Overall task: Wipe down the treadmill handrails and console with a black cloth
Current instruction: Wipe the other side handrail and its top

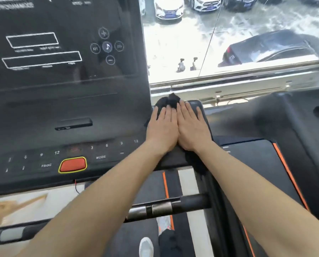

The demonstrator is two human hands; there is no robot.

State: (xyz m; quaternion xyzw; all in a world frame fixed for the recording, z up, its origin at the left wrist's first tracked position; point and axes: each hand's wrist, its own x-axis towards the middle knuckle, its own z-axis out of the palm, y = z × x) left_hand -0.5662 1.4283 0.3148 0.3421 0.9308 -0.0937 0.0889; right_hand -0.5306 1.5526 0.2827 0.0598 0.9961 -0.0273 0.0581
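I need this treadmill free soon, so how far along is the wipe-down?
Nothing looks finished for certain. In hand: the left hand and right hand lie flat, side by side, on the black cloth, on the right-hand ledge beside the console. Probably left: the console face with its red button, and the metal-banded handrail lower down.

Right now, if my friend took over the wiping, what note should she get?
Left hand and right hand: both flat, side by side, pressing the cloth on the right rail beside the console.
Cloth: bunched under the hands, one end hanging off the near edge.
Done: cannot tell from this view.
Left: finish this rail, then the console, the crossbar and the other rail.
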